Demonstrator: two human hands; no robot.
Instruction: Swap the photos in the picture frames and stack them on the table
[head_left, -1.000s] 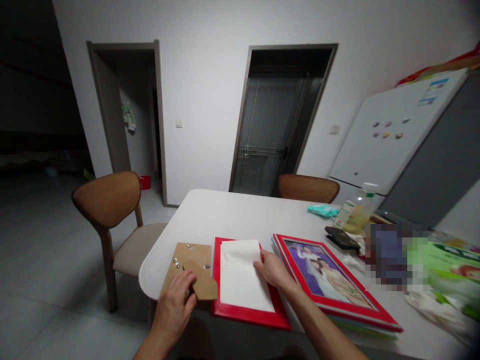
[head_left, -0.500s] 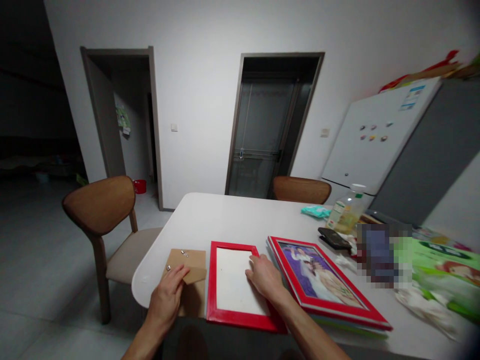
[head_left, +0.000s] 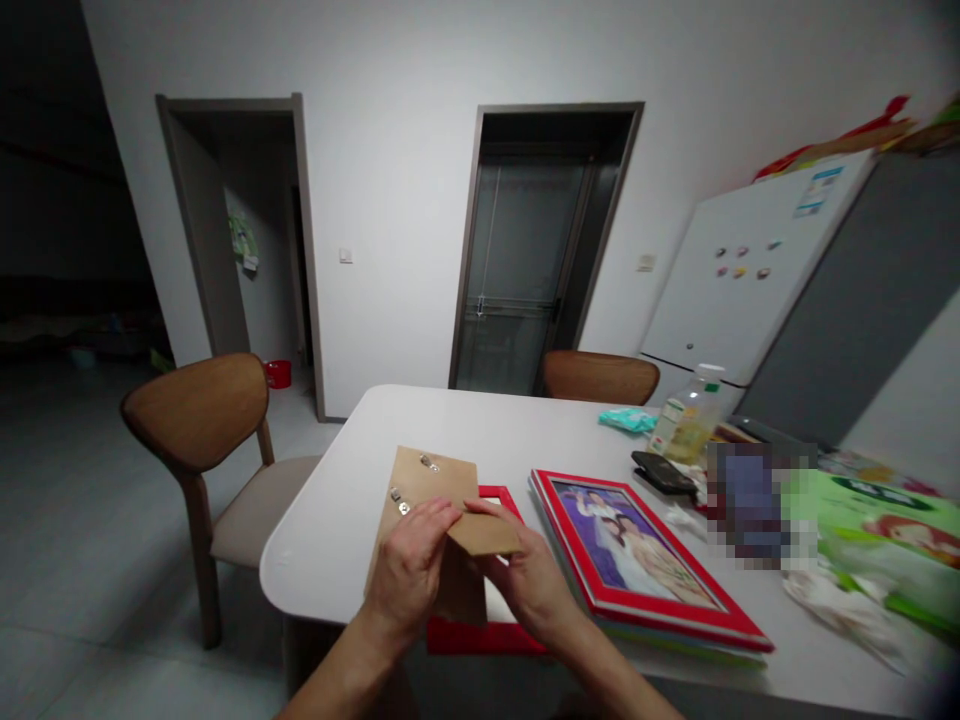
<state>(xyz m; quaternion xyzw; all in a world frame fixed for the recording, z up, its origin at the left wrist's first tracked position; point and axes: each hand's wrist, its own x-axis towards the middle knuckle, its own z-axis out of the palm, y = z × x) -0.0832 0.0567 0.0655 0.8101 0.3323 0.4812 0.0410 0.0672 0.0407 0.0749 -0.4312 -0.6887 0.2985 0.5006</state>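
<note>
Toward the near left of the white table, I hold a brown board over a red frame, hiding much of it; whether the two touch I cannot tell. My left hand grips the board, fingers bent close over its face, just beside some small metal clips. My right hand has the board's brown flap pinched between thumb and fingers, tilted up off the board. Just right lies a framed photo in red edging. Farther right sit a black phone-like object, a clear bottle of yellowish liquid, a teal packet and a green package. Wooden chairs stand left and far, and a fridge far right.
</note>
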